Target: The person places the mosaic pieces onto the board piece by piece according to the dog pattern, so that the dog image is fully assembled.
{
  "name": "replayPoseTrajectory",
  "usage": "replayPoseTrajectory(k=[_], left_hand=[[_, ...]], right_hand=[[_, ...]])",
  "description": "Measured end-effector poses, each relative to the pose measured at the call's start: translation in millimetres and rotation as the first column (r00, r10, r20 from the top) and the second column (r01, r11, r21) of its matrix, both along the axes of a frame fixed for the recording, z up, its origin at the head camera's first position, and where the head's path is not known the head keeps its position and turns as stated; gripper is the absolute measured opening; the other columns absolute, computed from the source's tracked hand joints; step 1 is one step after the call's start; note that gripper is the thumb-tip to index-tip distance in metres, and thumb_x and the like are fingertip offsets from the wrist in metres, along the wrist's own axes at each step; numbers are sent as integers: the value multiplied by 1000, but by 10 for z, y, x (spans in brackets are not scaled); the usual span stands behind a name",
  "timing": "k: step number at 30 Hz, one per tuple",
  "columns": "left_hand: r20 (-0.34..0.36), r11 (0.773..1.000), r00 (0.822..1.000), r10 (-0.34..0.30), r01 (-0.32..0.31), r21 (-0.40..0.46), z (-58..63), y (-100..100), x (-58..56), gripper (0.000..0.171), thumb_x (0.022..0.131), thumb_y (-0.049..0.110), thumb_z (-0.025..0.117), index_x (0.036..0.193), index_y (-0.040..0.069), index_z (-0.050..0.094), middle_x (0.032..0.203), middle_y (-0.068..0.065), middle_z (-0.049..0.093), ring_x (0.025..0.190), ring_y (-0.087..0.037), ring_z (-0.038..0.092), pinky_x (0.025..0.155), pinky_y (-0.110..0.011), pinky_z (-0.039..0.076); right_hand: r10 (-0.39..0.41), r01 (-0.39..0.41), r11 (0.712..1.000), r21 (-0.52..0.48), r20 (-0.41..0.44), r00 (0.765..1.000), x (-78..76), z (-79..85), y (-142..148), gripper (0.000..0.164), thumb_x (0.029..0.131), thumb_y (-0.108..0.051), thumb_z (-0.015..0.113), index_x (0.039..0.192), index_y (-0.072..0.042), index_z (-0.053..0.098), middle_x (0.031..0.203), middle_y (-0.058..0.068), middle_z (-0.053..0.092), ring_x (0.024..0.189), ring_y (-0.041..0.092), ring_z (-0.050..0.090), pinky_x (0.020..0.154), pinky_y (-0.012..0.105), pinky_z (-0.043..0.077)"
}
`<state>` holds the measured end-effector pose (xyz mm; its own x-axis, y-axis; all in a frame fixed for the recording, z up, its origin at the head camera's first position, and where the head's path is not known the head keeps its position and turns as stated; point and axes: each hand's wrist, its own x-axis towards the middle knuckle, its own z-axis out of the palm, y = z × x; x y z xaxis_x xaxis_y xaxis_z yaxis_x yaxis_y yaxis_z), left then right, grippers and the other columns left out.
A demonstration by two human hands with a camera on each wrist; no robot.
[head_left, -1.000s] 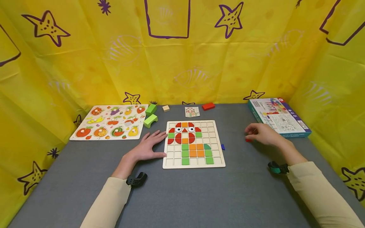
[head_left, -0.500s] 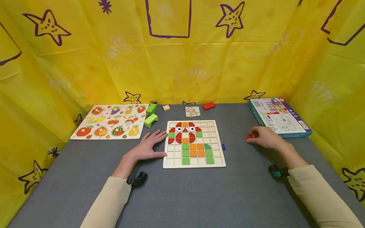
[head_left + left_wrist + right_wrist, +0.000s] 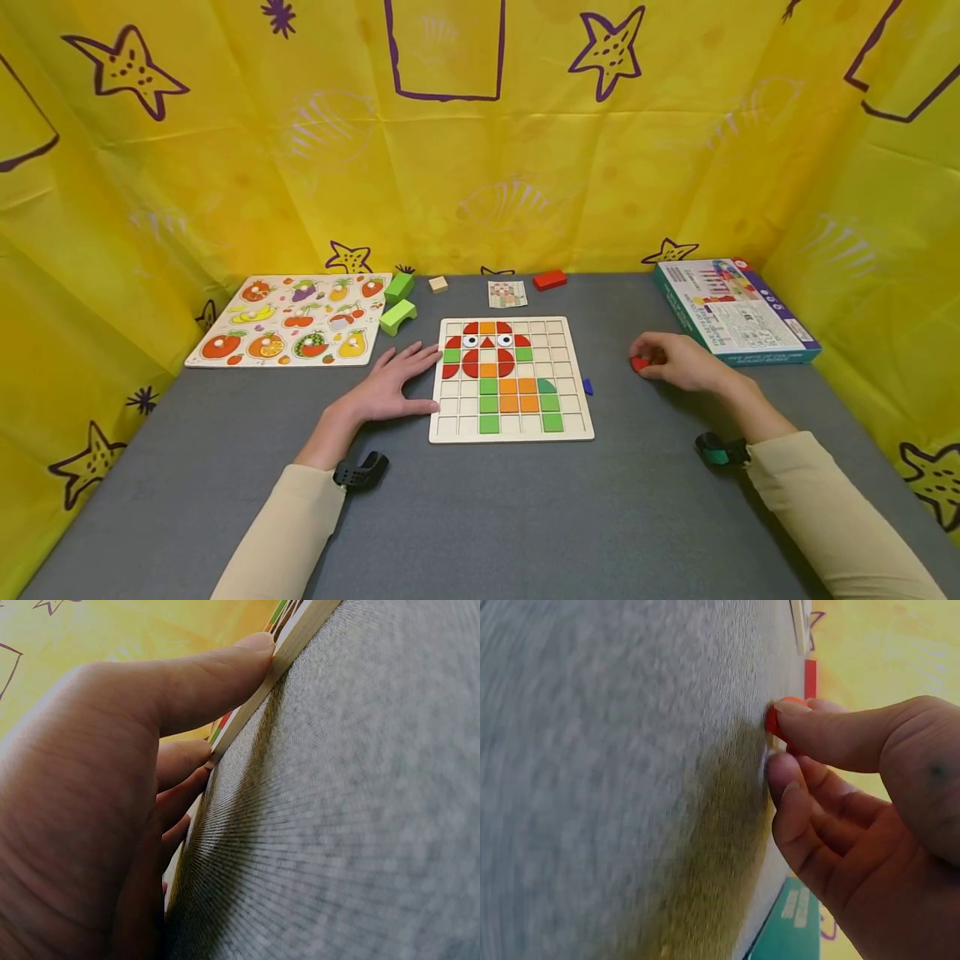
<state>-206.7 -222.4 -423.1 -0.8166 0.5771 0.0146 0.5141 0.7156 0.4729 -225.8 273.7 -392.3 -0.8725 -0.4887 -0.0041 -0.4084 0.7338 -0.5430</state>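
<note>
A wooden grid board [image 3: 457, 429] lies mid-table, with red, orange, green and eye-patterned tiles set in a parrot-like figure. My left hand [image 3: 392, 387] rests at its left edge, fingers spread; the left wrist view has the thumb [image 3: 217, 679] and fingertips touching the board's side. To the right of the board, my right hand [image 3: 678, 362] pinches a small red tile [image 3: 639, 364] between thumb and fingers. In the right wrist view this red tile [image 3: 772, 720] is close over the table, partly covered by the thumb.
Behind the board lie a small pattern card [image 3: 507, 294], a red block [image 3: 550, 280] and a beige block [image 3: 438, 285]. Green blocks [image 3: 397, 317] sit beside a fruit puzzle [image 3: 348, 354]. A blue piece [image 3: 587, 387] lies at the board's right edge; a game box [image 3: 738, 308] stands back right.
My right hand has picked at the red tile and shifted a little left with it, toward the board. The left hand stays at the board's edge.
</note>
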Motion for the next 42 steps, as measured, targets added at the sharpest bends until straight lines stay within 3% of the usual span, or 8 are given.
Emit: replayPoseTrajectory(k=[9, 28, 42], left_hand=[[-8, 1000, 1000, -2, 2, 3, -25, -8, -8, 92, 87, 54, 73, 158, 9, 36, 163, -10, 31, 151, -37, 17, 116, -63, 4], [-3, 1000, 1000, 1, -1, 2, -18, -6, -9, 93, 86, 54, 73, 158, 9, 35, 163, -9, 30, 151, -36, 16, 116, -62, 4], [-6, 1000, 1000, -5, 5, 8, -34, -14, -20, 92, 87, 53, 72, 158, 8, 35, 163, -9, 31, 151, -36, 16, 116, -63, 3]], right_hand=[[-1, 4, 998, -62, 54, 999, -63, -19, -233, 12, 91, -6, 74, 103, -6, 70, 92, 2, 65, 83, 21, 58, 79, 38, 49], [58, -42, 992, -120, 134, 989, -142, 72, -1058, 13, 95, -7, 70, 107, -9, 69, 96, 4, 63, 88, 24, 57, 79, 37, 49], [141, -128, 985, -118, 111, 984, -237, -15, -1529, 7, 95, -5, 69, 103, -7, 70, 94, 3, 65, 87, 22, 57, 80, 35, 50]])
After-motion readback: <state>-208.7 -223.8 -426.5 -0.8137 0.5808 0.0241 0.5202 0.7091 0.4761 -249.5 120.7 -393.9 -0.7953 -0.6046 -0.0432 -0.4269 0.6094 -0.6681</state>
